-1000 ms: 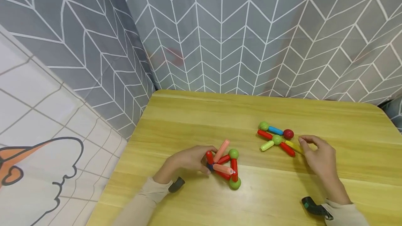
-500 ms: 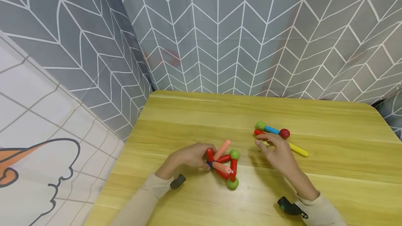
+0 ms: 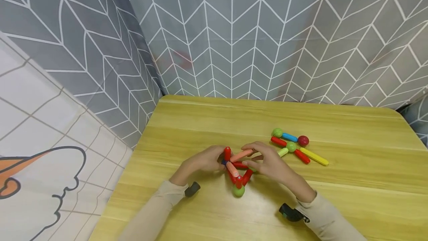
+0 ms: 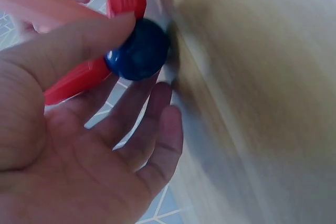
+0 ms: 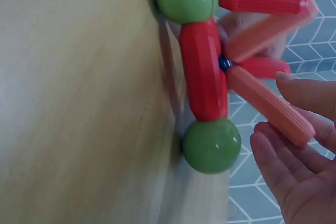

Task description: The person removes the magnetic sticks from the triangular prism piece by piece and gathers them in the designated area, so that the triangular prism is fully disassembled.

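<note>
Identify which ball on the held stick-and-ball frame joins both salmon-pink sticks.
The dark blue ball; the two green balls show only red sticks attached.

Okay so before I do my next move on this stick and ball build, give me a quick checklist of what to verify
1. Left hand on the dark blue ball: ok, the thumb presses at it.
2. Right hand firm on the nearest salmon stick: cannot tell; it lies between thumb and fingers.
3. Ball on that stick's outer end: not ok, the end is bare.
4. Red stick meeting a green ball at each end: ok.
5. Yellow stick clear of both hands: ok, lying on the table.
</note>
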`<state>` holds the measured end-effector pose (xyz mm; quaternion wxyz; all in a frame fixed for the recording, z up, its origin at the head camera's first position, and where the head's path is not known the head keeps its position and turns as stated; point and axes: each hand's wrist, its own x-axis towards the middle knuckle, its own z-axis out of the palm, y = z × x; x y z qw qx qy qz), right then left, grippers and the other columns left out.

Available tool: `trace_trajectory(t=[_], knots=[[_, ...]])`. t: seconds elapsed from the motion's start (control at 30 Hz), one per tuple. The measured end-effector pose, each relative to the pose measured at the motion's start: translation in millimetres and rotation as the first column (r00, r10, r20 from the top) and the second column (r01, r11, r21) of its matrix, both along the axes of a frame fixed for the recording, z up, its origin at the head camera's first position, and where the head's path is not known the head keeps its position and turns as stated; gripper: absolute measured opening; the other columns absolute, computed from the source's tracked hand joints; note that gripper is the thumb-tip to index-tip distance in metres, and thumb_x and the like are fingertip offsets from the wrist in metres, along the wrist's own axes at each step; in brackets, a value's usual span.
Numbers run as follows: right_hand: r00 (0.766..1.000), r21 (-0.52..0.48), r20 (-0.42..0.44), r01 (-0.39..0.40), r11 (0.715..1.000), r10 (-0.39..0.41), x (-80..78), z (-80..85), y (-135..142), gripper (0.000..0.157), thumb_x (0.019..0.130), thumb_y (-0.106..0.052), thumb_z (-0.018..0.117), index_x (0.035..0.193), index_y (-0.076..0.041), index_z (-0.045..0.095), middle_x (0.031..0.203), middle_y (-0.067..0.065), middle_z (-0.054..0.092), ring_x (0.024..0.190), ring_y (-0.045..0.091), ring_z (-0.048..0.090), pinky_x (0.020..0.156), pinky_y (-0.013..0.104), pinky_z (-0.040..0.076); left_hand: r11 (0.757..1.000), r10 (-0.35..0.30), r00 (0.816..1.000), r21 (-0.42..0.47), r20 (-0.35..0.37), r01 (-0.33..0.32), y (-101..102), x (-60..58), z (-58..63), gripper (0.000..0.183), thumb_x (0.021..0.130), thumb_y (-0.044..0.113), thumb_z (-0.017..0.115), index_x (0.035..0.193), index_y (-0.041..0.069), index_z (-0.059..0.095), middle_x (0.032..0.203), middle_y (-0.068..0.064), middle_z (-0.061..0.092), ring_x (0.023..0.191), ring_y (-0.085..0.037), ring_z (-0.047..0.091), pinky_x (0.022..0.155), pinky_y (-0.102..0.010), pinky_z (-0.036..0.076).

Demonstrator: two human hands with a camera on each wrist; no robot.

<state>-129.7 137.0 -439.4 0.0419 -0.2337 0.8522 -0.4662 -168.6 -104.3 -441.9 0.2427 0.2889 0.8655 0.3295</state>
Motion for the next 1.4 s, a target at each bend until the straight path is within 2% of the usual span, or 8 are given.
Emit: trace_trajectory(t=[0.1,0.27,0.37,0.47,0.6,0.7,1.07,1.4], knots=[[1.000,-0.004,0.011,0.001,1.000,-0.001,-1.1,-3.1,-3,0.032,0.088,-0.009,0.076,0.119,-0.005,0.068,0.116,0.009,0.071,0.104,0.026,0.068,0.081,0.028,0.061,0.999,0.029,0.998,0.020,-0.057,-0.028,1,-2.1,-2.5,0.033,0.086,-0.002,0.071,0.117,0.010,0.066,0.104,-0.004,0.065,0.095,-0.019,0.055,0.089,-0.033,0.047],[0.998,0.018,-0.029,0.062,0.998,-0.061,-2.9,-7.1,-8,0.024,0.085,-0.007,0.079,0.107,-0.009,0.071,0.102,0.002,0.074,0.091,0.016,0.066,0.077,0.023,0.055,0.992,0.127,0.987,0.007,-0.100,-0.127,2,-1.2,-6.6,0.034,0.091,0.011,0.071,0.124,0.010,0.064,0.122,-0.007,0.067,0.116,-0.024,0.060,0.105,-0.042,0.048],[0.996,0.027,-0.037,0.088,0.996,-0.087,-4.2,-8.9,-12,0.020,0.084,-0.008,0.080,0.101,-0.012,0.072,0.098,-0.001,0.075,0.089,0.012,0.065,0.075,0.021,0.052,0.986,0.168,0.983,-0.005,-0.080,-0.169,2,1.0,-6.9,0.039,0.091,0.013,0.072,0.129,0.009,0.062,0.119,-0.008,0.067,0.111,-0.022,0.062,0.099,-0.039,0.052],[0.995,0.029,-0.051,0.092,0.995,-0.091,-5.0,-9.5,-16,0.016,0.085,-0.008,0.080,0.098,-0.014,0.073,0.097,-0.002,0.074,0.091,0.012,0.067,0.077,0.022,0.053,0.987,0.159,0.987,0.013,-0.018,-0.159,1,2.8,-4.6,0.041,0.091,0.009,0.071,0.130,0.007,0.061,0.114,-0.009,0.068,0.100,-0.018,0.063,0.090,-0.032,0.054],[0.990,0.048,-0.102,0.100,0.994,-0.095,-5.4,-9.6,-21,0.015,0.084,-0.009,0.081,0.097,-0.014,0.074,0.095,-0.003,0.074,0.091,0.013,0.068,0.079,0.024,0.054,0.993,0.104,0.994,0.046,0.029,-0.105,0,4.1,-2.9,0.044,0.090,0.006,0.070,0.133,0.004,0.058,0.118,-0.011,0.066,0.099,-0.017,0.062,0.088,-0.028,0.053],[0.987,0.063,-0.118,0.115,0.991,-0.107,-5.0,-10.0,-22,0.015,0.083,-0.010,0.082,0.096,-0.014,0.075,0.094,-0.003,0.074,0.089,0.013,0.068,0.079,0.024,0.055,0.995,0.085,0.996,0.050,0.015,-0.086,0,4.5,-4.9,0.047,0.088,0.006,0.070,0.134,0.005,0.058,0.116,-0.010,0.063,0.097,-0.017,0.057,0.086,-0.025,0.049],[0.976,0.099,-0.174,0.150,0.984,-0.131,-7.0,-8.8,-29,0.012,0.080,-0.012,0.085,0.087,-0.011,0.075,0.084,-0.001,0.075,0.074,0.008,0.064,0.067,0.020,0.051,0.990,0.140,0.988,0.041,-0.061,-0.137,5,6.1,-14.4,0.043,0.083,0.012,0.075,0.123,0.005,0.061,0.101,-0.005,0.056,0.087,-0.015,0.050,0.073,-0.022,0.040],[0.987,0.159,-0.127,0.115,0.981,-0.095,-8.4,-8.7,-30,0.013,0.082,-0.013,0.083,0.093,-0.011,0.078,0.093,0.001,0.077,0.081,0.012,0.069,0.070,0.022,0.054,0.988,0.150,0.988,0.033,-0.038,-0.149,7,6.6,-10.2,0.049,0.085,0.022,0.080,0.126,0.005,0.060,0.103,-0.005,0.056,0.089,-0.015,0.051,0.076,-0.024,0.041]])
